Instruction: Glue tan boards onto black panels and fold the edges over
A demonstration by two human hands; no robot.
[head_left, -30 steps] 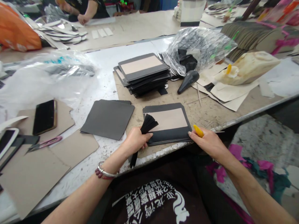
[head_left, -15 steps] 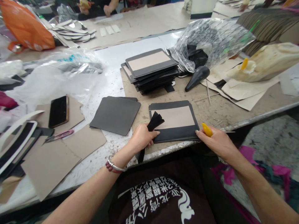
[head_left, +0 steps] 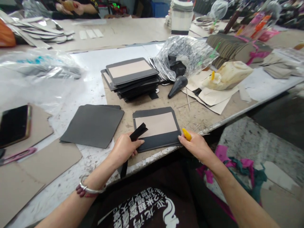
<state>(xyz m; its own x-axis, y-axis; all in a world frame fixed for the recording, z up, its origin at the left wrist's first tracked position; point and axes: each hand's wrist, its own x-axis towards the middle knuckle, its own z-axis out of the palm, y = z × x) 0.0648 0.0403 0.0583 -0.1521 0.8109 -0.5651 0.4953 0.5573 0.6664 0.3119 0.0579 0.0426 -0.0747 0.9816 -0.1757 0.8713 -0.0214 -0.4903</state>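
My left hand [head_left: 123, 148] is closed round a bundle of black strips [head_left: 137, 132], whose ends stick up over a black panel with a beige middle [head_left: 155, 125] and hang below the table edge. That panel lies flat at the near edge of the table. My right hand [head_left: 196, 146] rests at the panel's right corner, fingers closed on a yellow tool [head_left: 186, 134]. A stack of like panels [head_left: 131, 77] stands behind. Dark grey sheets [head_left: 92, 125] lie to the left.
A clear plastic bag of black pieces [head_left: 187, 55] and a black cone-shaped object [head_left: 177, 86] sit behind the panel. A phone [head_left: 14, 125] and pink scissors [head_left: 17, 155] lie at left on cardboard. Another person's hands [head_left: 68, 6] work at the far side.
The view has swung to the right and slightly back. The fanned black strips in my left hand have closed into a tighter bundle. Both hands stay at the panel.
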